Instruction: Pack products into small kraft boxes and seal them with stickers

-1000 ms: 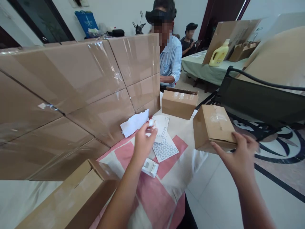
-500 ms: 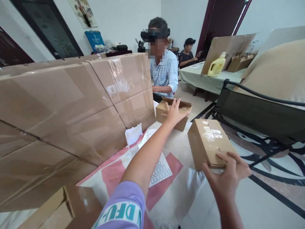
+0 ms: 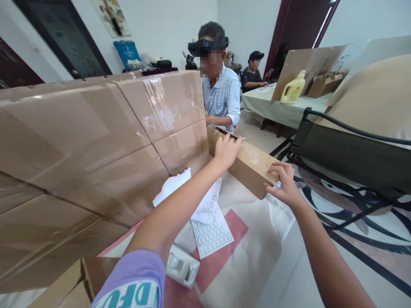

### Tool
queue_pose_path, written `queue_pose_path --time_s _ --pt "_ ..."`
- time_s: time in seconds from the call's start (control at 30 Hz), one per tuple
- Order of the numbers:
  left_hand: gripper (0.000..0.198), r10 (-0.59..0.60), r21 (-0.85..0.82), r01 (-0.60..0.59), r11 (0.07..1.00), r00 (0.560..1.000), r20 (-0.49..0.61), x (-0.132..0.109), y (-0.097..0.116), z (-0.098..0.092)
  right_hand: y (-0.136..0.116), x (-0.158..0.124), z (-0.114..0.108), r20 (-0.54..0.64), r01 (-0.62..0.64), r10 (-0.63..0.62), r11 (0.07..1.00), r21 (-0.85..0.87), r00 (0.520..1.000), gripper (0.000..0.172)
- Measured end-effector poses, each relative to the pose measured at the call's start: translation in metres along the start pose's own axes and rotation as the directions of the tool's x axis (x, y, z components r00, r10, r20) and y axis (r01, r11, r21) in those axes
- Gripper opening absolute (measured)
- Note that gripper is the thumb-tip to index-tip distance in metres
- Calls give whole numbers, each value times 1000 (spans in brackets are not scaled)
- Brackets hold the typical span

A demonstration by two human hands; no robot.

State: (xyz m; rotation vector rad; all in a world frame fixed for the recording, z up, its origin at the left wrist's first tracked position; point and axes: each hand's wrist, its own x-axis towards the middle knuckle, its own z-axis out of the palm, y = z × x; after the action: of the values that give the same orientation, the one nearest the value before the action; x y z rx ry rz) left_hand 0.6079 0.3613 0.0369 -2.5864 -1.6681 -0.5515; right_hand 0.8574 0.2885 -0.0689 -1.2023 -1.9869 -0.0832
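Two small brown cardboard boxes stand end to end on the cloth-covered table (image 3: 257, 239), forming one long block. My left hand (image 3: 226, 149) reaches out and lies over the top edge of the far box (image 3: 214, 137), fingers curled on it. My right hand (image 3: 284, 182) grips the near corner of the near box (image 3: 253, 164), fingers wrapped over its edge. Below my left forearm lie sticker sheets (image 3: 213, 233) and a torn white paper (image 3: 170, 186). A small white plastic device (image 3: 181, 267) sits by my left elbow.
A wall of large taped cartons (image 3: 96, 137) fills the left side. Another carton (image 3: 64, 291) is at the bottom left. A person in a headset (image 3: 221, 96) sits opposite. A black chair (image 3: 346, 145) stands on the right, with a green table and yellow bottle (image 3: 292, 89) behind.
My right hand has pushed the near box forward and left against the far box. My left hand left the sticker sheets and reached to the far box, where it stays.
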Motion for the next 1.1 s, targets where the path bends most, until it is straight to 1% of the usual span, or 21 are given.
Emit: queue_pose_path --time_s 0.07,0.13,0.2,0.23,0.3,0.33,0.37,0.43,0.5,0.57,0.63,0.73,0.77,0.83,0.87,0.9,0.97,1.0,1.03,1.07,1.1 --pt "39 32 4 -32 999 999 -33 -33 5 -12 2 18 16 21 9 -9 1000 18 1000 41" --pt "33 25 -6 -25 1000 999 -36 -76 -1 -26 -2 30 25 48 4 -6 999 33 999 43" --pt "32 -1 -27 1 1000 1000 -10 -123 -13 -41 -18 36 26 59 -24 23 1000 16 998 46" --pt "32 -12 -41 12 999 1000 14 -146 -20 -48 -33 37 23 39 -40 40 999 -7 998 48" --pt "30 -31 -66 35 997 998 62 -191 -32 -64 -77 32 14 -26 -15 14 1000 -23 1000 53" --pt "29 -38 -78 44 996 996 86 -211 -35 -72 -106 28 10 -48 39 -39 999 6 998 56" --pt "28 -39 -87 49 995 994 107 -229 -37 -81 -137 22 6 -39 139 -136 987 86 990 59" --pt "26 -20 -76 30 997 991 129 -262 -37 -98 -202 9 2 27 305 -330 897 321 943 62" --pt "22 19 2 -19 1000 993 119 -292 -34 -115 -260 -3 4 36 349 -417 801 486 908 49" --pt "19 49 113 -58 992 996 81 -321 -32 -131 -303 -12 8 9 352 -431 749 562 902 32" --pt "19 54 171 -55 984 998 9 -351 -32 -147 -333 -19 11 -20 364 -438 721 589 899 20" --pt "29 8 135 5 991 996 -90 -395 -33 -166 -362 -26 15 -6 387 -481 699 601 877 15" --pt "32 -29 123 40 992 996 -87 -409 -34 -171 -370 -28 17 19 387 -496 700 601 868 15" --pt "32 -163 139 165 977 986 -21 -433 -37 -177 -386 -30 23 74 364 -499 718 594 863 12" --pt "33 -262 166 257 952 965 7 -445 -40 -178 -393 -30 27 100 336 -480 732 593 871 11" --pt "37 -373 197 362 911 927 24 -457 -45 -177 -399 -31 32 128 293 -451 744 600 884 11" --pt "54 -583 246 564 788 813 2 -481 -60 -173 -408 -31 44 214 163 -375 755 635 902 11" --pt "61 -665 257 646 719 746 -17 -493 -69 -170 -410 -32 52 277 91 -349 751 654 895 12" --pt "66 -727 256 706 661 686 -15 -505 -80 -167 -410 -33 59 352 23 -344 743 669 870 13" --pt "69 -766 248 740 625 643 11 -517 -91 -165 -409 -34 68 426 -34 -359 730 683 831 13" --pt "69 -781 237 752 615 622 52 -528 -102 -164 -407 -35 76 491 -83 -389 714 696 780 13"
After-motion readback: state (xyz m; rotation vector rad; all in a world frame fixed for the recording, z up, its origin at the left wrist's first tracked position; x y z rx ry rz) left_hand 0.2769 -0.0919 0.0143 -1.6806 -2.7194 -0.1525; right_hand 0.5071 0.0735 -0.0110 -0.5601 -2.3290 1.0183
